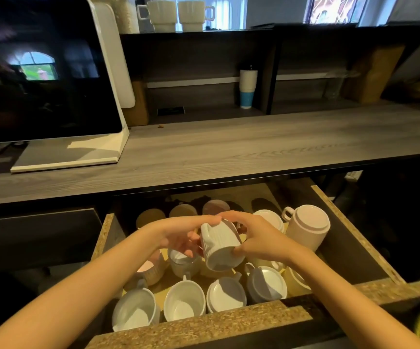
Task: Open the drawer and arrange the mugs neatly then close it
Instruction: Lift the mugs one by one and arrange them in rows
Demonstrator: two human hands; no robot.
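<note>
Grey wood-look surface (229, 147) runs across in front of me, with a big dark screen on a white stand (48, 79) at its left end. Up on the dark shelf (203, 32) stand two cream mugs (176, 16) side by side, and a stack of white and blue paper cups (247, 89) sits in the nook below.

Under the surface the chipboard drawer (203, 326) is pulled open. It is full of white mugs. Along the front edge, two open white mugs (158, 306) sit facing up, and two upside-down white mugs (246, 289) sit next to them. At the back right, a tall white mug lying tilted (307, 227) leans on the others, bottom toward me.

I hold one white ribbed mug (220, 244) up over the middle of the drawer. It is tipped, with its mouth facing down toward me. My left hand (181, 235) curls its fingers around the left side. My right hand (259, 235) grips the right side and the rim. Both hands are closed on it.
</note>
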